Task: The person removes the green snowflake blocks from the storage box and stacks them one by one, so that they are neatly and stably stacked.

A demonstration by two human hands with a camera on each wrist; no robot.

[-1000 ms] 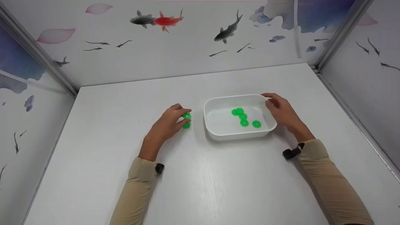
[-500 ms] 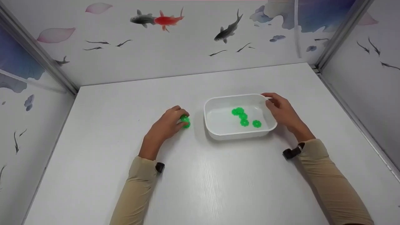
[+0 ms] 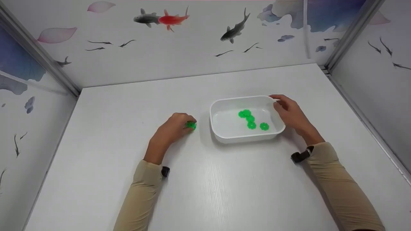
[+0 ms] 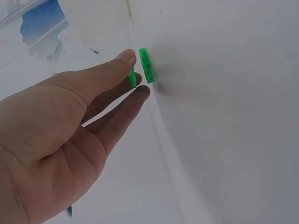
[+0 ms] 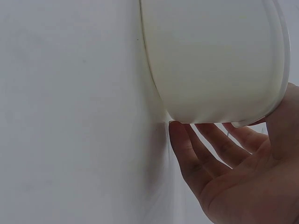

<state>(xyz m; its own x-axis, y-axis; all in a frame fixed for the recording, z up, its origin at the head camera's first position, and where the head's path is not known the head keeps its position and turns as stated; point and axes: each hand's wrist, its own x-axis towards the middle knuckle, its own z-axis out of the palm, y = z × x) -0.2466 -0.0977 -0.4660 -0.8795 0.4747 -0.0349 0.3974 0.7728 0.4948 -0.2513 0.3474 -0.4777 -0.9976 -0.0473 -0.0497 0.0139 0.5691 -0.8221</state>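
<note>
In the head view my left hand (image 3: 170,130) is low over the table, left of the white plastic box (image 3: 240,139). Its thumb and fingertips pinch a green flower-shaped disc (image 4: 132,78). A second green disc (image 4: 146,65) lies flat on the tabletop just beyond the fingertips, as the left wrist view shows. My right hand (image 3: 292,114) grips the right end of the box, thumb at the rim and fingers along the outer wall (image 5: 215,93). Inside the box are several more green flower-shaped discs (image 3: 250,118), mostly in a cluster, one lying apart on the right.
The white table (image 3: 205,183) meets a back panel (image 3: 192,61) printed with fish and petals. Side panels stand left and right, joined by metal corner posts (image 3: 350,35).
My left fingers have closed in on the upper green disc and drawn it slightly toward me, over the other one. The right hand and the box have stayed in place.
</note>
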